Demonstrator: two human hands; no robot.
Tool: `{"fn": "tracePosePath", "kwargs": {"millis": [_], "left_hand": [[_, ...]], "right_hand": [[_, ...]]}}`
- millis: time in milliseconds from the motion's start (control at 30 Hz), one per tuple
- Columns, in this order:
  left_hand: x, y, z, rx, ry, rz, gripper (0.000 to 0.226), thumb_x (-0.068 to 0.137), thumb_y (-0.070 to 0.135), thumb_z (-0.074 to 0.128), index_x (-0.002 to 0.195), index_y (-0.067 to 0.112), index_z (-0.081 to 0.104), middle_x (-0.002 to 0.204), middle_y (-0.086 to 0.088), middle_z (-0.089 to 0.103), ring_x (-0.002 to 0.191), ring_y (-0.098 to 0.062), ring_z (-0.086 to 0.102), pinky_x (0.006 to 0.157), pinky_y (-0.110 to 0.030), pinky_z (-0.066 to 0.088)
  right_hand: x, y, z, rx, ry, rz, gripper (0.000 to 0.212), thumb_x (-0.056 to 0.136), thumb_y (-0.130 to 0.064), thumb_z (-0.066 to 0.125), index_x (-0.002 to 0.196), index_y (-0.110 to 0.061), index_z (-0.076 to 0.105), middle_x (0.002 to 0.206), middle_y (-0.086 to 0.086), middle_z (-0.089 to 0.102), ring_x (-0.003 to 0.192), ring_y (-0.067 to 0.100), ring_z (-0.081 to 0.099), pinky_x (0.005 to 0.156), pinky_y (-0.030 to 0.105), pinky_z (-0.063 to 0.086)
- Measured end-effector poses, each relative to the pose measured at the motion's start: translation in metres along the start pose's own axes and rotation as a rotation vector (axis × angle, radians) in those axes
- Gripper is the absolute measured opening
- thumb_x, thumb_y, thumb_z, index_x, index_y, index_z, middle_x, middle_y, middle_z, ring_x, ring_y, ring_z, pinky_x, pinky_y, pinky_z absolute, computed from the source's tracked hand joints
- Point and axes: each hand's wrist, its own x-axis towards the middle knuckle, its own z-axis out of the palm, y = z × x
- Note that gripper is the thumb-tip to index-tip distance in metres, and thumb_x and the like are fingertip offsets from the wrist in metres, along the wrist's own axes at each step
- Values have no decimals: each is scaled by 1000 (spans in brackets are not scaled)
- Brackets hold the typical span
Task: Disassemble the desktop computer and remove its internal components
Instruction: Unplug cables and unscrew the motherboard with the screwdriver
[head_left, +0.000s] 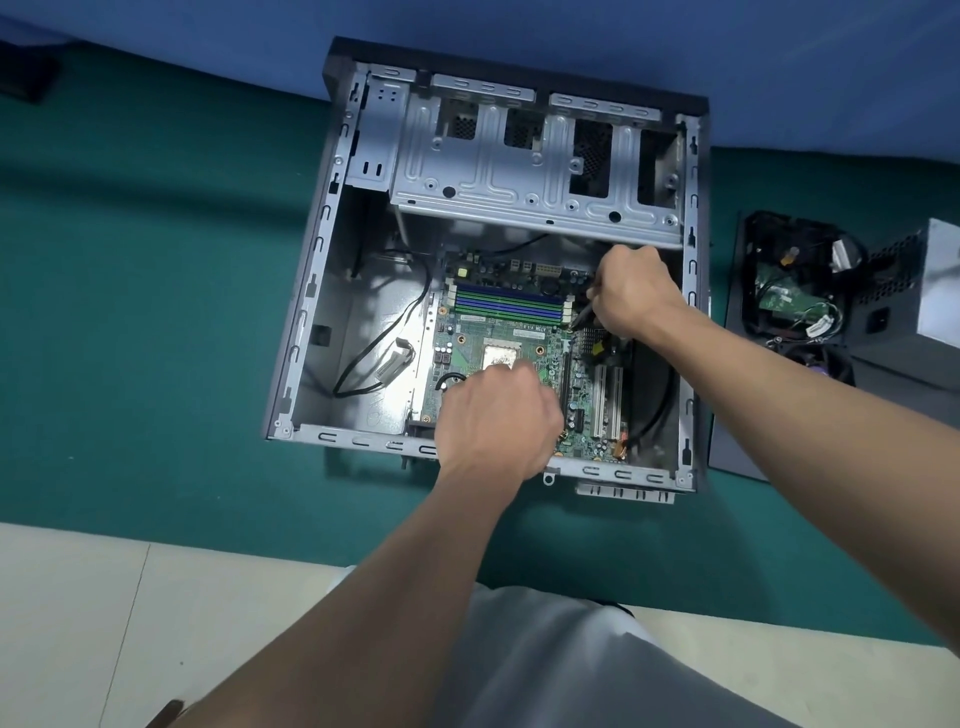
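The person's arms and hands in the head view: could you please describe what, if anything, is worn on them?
The left forearm and right forearm are bare: no sleeves show. The left hand and right hand wear no gloves, and no watch, ring or band shows. A light grey garment shows below the arms.

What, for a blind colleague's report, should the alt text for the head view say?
Two hands work inside an open desktop case lying on a green mat: the right hand grips a dark tool at the motherboard's right side, and the left hand rests curled on its near part. Loose parts lie right of the case.
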Motion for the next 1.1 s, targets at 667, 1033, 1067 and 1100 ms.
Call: {"fn": "tracePosePath", "kwargs": {"millis": [667,1033,1067,1100], "left_hand": [[1,0,0,8,4,-3,29,95,30,40,68,18,41,51,5,32,43,-7,26,44,-26,11],[1,0,-1,28,5,-3,29,95,30,39,69,17,43,51,5,33,42,-7,26,43,-25,11],[0,0,-1,29,7,-3,30,95,30,39,69,17,42,51,5,34,42,-7,26,43,-25,11],[0,1,-1,25,8,-3,30,95,30,39,68,17,42,51,5,34,42,-7,27,43,-25,11]], "right_hand": [[2,-11,3,-354,-231,-149,9,86,-3,40,85,-4,48,88,9,50,79,26,50,70,35,40],[9,-3,-10,-610,-323,-548,20,89,-5,40,78,-4,56,77,11,60,68,27,57,53,29,40],[10,-3,-9,-612,-302,-556,22,93,-10,40,80,-4,57,79,11,60,70,27,57,56,30,41],[10,-3,-7,-595,-274,-532,31,99,-20,38,78,-7,56,77,9,57,71,28,55,60,31,41]]}}
